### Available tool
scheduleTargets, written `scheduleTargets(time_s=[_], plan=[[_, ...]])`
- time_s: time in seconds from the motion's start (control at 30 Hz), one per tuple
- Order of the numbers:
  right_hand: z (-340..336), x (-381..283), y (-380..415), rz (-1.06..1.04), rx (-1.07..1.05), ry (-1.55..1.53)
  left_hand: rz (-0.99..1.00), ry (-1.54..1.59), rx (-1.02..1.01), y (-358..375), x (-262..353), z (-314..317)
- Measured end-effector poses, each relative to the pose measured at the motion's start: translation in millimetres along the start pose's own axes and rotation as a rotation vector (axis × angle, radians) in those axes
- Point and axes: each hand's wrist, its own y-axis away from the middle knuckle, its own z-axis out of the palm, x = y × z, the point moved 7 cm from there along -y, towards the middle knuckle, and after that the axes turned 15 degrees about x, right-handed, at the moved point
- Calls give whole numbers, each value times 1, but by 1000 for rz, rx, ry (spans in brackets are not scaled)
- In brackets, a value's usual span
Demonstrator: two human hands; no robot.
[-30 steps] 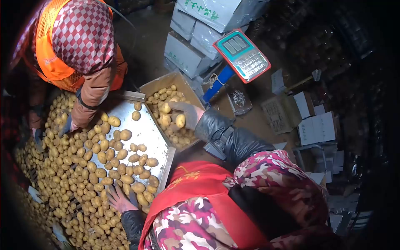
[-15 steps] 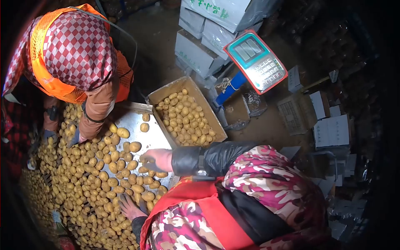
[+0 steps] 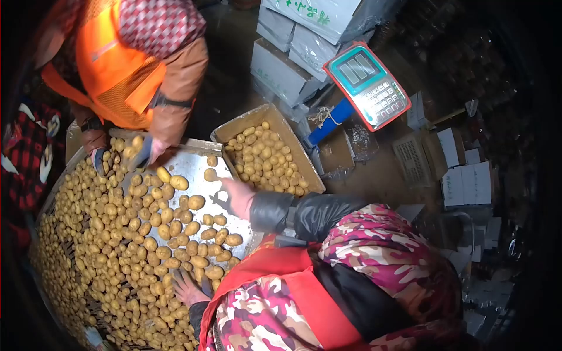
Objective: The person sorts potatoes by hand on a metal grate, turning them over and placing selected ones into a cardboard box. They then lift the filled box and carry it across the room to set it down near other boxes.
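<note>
Potatoes (image 3: 158, 234) cover much of a metal sorting table, whose bare shiny surface (image 3: 196, 164) shows near its upper edge. My right hand (image 3: 235, 198) reaches across that bare metal, fingers apart, with a fingertip at a single potato (image 3: 209, 174). Lower down, my left hand (image 3: 188, 289) lies with spread fingers on the potatoes at the table's near side. Beyond the table's edge, close to my right hand, a cardboard box (image 3: 316, 182) holds many potatoes.
Opposite, a co-worker in an orange vest (image 3: 111, 64) has both gloved hands among potatoes at the table's upper corner. A scale display (image 3: 367, 85) on a blue post (image 3: 331, 121) rises behind the box. White cartons (image 3: 284, 73) are stacked behind it.
My right hand has moved up from the potatoes onto the bare metal. My left hand stays about where it was. The co-worker has straightened, and their hands are now at the table's upper corner.
</note>
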Motion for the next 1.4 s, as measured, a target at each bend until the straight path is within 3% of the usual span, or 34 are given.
scheduleTargets(time_s=[0.07, 0.1, 0.13, 0.2, 0.3, 0.33, 0.37, 0.43, 0.53, 0.57, 0.63, 0.73, 0.87, 0.97, 1.03, 1.1, 1.17, 1.27, 1.33, 1.4], plan=[[-32, 3, -32, -109, 273, -7, -1, 32, -12, -4, 9, -11], [-60, -45, -32, -332, 301, 414, 28, 5, 61, -1, 4, -1], [-80, -32, -45, -528, 381, 752, 24, -18, 56, -1, 3, 2], [-119, 21, -81, 45, 221, 1051, -19, -20, -20, -2, 7, -2], [-151, -39, -58, -557, 548, 1020, 18, 148, 91, 1, 13, -17], [-164, -17, -69, -549, 491, 975, 5, 161, 103, 0, 17, -25], [-166, -9, -68, -150, 298, 993, 5, 182, 116, -1, 20, -33], [-195, 8, -68, -242, 394, 861, 2, 186, 137, -2, 18, -34], [-233, 70, -82, -293, 379, 942, -8, 190, 131, -1, 24, -37], [-223, 56, -58, -91, 256, 979, -8, 190, 121, 0, 24, -37], [-237, 60, -40, -69, 391, 1021, 19, 191, 148, 1, 26, -34], [-281, 115, -30, -96, 484, 1083, 33, 160, 169, 2, 22, -29], [-319, 122, 28, -46, 562, 1085, 20, 155, 208, 3, 25, -31], [-372, 167, 38, 95, 475, 1122, 35, 195, 231, 4, 23, -28], [-356, 137, 54, 247, 403, 1266, -1, 174, 204, 4, 21, -23], [-380, 170, 42, 180, 293, 1145, -26, 193, 243, 9, 18, -20], [-434, 243, 6, 131, 333, 1275, -45, 164, 230, 13, 27, -33], [-382, 208, 5, 102, 160, 1255, -125, 106, 183, 24, 30, -30], [-390, 235, -19, -93, -12, 1292, -188, 89, 177, 30, 35, -33], [-389, 236, -21, -126, -85, 1239, -230, 50, 182, 33, 44, -36]])
